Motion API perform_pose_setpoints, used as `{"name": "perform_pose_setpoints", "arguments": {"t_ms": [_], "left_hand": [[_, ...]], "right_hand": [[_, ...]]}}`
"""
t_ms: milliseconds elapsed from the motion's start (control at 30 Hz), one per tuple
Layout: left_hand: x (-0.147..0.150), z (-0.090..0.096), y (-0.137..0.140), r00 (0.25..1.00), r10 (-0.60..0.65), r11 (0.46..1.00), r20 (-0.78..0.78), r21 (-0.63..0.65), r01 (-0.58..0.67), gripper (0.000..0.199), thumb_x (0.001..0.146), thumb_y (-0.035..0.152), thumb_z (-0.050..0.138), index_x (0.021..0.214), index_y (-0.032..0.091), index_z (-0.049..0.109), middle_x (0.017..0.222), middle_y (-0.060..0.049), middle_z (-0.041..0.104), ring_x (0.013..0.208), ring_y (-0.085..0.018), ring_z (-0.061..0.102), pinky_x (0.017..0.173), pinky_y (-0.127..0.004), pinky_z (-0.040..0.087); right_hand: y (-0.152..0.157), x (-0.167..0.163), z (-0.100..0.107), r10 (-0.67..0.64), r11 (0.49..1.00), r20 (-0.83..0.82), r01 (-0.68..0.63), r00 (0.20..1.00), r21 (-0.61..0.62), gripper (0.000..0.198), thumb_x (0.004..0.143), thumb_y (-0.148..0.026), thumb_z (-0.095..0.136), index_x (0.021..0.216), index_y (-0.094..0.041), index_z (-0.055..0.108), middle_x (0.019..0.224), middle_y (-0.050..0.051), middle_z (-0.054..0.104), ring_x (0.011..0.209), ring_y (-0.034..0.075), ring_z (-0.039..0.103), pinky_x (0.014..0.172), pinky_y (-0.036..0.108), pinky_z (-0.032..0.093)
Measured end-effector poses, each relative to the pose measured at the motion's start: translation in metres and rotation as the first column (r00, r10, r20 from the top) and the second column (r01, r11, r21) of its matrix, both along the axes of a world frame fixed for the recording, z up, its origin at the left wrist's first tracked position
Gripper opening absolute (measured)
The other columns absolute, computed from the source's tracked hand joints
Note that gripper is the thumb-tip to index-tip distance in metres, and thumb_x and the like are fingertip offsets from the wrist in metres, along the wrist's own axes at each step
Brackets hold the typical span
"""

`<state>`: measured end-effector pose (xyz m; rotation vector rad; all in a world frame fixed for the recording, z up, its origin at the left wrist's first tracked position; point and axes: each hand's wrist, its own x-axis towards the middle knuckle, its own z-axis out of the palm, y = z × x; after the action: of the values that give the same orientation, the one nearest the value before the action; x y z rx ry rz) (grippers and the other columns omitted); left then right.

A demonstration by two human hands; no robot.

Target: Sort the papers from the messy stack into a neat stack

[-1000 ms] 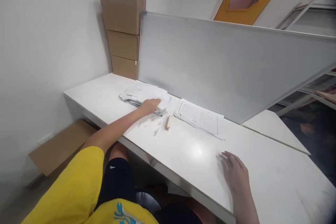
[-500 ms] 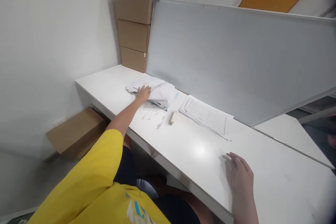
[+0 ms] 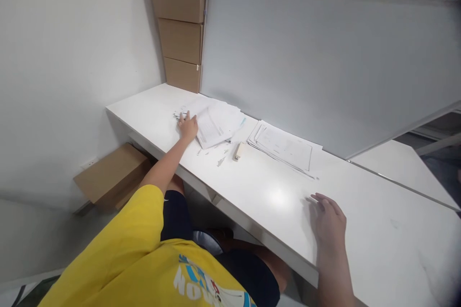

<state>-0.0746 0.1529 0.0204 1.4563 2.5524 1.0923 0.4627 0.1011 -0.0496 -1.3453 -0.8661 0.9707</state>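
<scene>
- My left hand (image 3: 188,128) lies at the left end of the left paper pile (image 3: 226,111), fingers spread apart; I cannot tell whether they pinch a sheet.
- The pile lies on the far left part of the desk (image 3: 252,192), by the foot of the whiteboard (image 3: 324,67).
- A printed sheet (image 3: 211,127) lies askew on the pile beside my left hand, one corner jutting toward the near edge.
- My right hand (image 3: 330,220) is at the right, above or on the desk, its fingers loosely bent and holding nothing visible.
- The right paper stack (image 3: 284,146) lies right of the pile, also near the whiteboard.
- A cream stapler (image 3: 238,151) sits between them, slightly nearer me; grey scraps (image 3: 221,162) lie to its left.
</scene>
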Motion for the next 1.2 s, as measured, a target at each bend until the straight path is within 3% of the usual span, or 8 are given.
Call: {"name": "perform_pose_setpoints", "arguments": {"t_ms": [133,400,667,767,867,967,1033,1200], "left_hand": [[-0.02,0.001,0.001,0.857,0.054,0.976,0.512,0.155,-0.154,0.035,0.091,0.023,0.053,0.122,0.013,0.067,0.141,-0.018,0.058,0.14,-0.033,0.043,0.115,-0.049,0.035],[-0.005,0.007,-0.018,0.607,-0.116,0.837,0.786,0.406,-0.366,0.027,0.086,0.012,0.062,0.112,0.006,0.065,0.11,-0.018,0.072,0.108,-0.022,0.068,0.099,-0.035,0.052],[0.012,-0.007,-0.15,0.541,-0.293,0.62,0.788,0.588,-0.52,0.033,0.08,0.005,0.069,0.112,0.013,0.063,0.119,-0.011,0.071,0.113,-0.017,0.067,0.108,-0.033,0.048],[0.022,-0.028,-0.208,0.373,-0.274,0.698,0.887,0.45,-0.558,0.026,0.08,0.009,0.072,0.106,0.013,0.068,0.116,-0.013,0.073,0.114,-0.022,0.068,0.11,-0.04,0.048],[0.039,-0.048,-0.242,0.213,-0.116,0.774,0.97,0.222,-0.593,0.017,0.085,0.015,0.072,0.101,0.011,0.07,0.112,-0.016,0.074,0.111,-0.025,0.07,0.108,-0.045,0.05],[0.061,-0.057,-0.251,0.169,-0.036,0.819,0.985,0.126,-0.559,0.015,0.089,0.02,0.069,0.099,0.009,0.072,0.115,-0.017,0.073,0.111,-0.026,0.07,0.108,-0.045,0.05],[0.075,-0.058,-0.248,0.149,-0.022,0.85,0.989,0.096,-0.517,0.016,0.091,0.023,0.068,0.099,0.009,0.072,0.116,-0.017,0.073,0.113,-0.027,0.069,0.109,-0.044,0.05],[0.099,-0.055,-0.236,0.105,-0.064,0.905,0.992,0.102,-0.414,0.027,0.094,0.031,0.064,0.11,0.011,0.071,0.124,-0.017,0.069,0.123,-0.026,0.063,0.111,-0.041,0.047]], "right_hand": [[0.0,-0.002,0.003,0.005,1.0,0.012,-0.005,1.0,-0.02,0.029,0.063,-0.039,0.07,0.084,-0.02,0.072,0.088,0.004,0.072,0.093,0.019,0.066,0.07,0.026,0.048],[-0.005,-0.006,0.003,0.021,1.0,0.132,-0.022,0.991,0.004,0.034,0.067,-0.047,0.067,0.086,-0.019,0.071,0.087,0.006,0.072,0.089,0.021,0.065,0.07,0.031,0.048],[-0.022,-0.03,0.023,0.04,0.998,0.357,-0.023,0.933,-0.051,0.031,0.075,-0.042,0.059,0.088,-0.017,0.072,0.092,0.01,0.073,0.096,0.025,0.062,0.083,0.037,0.045],[-0.051,-0.056,0.034,0.065,0.997,0.275,-0.071,0.959,0.011,0.03,0.08,-0.041,0.057,0.093,-0.018,0.071,0.077,0.005,0.069,0.076,0.019,0.06,0.069,0.031,0.044],[-0.099,-0.093,0.041,0.351,0.936,0.165,-0.344,0.922,-0.071,0.036,0.085,-0.047,0.057,0.097,-0.017,0.072,0.047,-0.006,0.044,0.046,0.012,0.039,0.049,0.027,0.032],[-0.142,-0.133,0.037,0.763,0.629,0.053,-0.72,0.645,-0.294,0.047,0.087,-0.059,0.055,0.098,-0.017,0.073,0.043,-0.006,0.043,0.041,0.012,0.039,0.047,0.027,0.033],[-0.16,-0.159,0.029,0.848,0.479,-0.056,-0.807,0.527,-0.345,0.054,0.086,-0.067,0.052,0.097,-0.018,0.073,0.056,0.001,0.06,0.051,0.015,0.053,0.051,0.028,0.041],[-0.175,-0.206,0.008,0.745,0.596,-0.225,-0.778,0.628,-0.198,0.045,0.077,-0.064,0.067,0.093,-0.022,0.068,0.082,0.004,0.069,0.079,0.02,0.064,0.069,0.031,0.05]]}}
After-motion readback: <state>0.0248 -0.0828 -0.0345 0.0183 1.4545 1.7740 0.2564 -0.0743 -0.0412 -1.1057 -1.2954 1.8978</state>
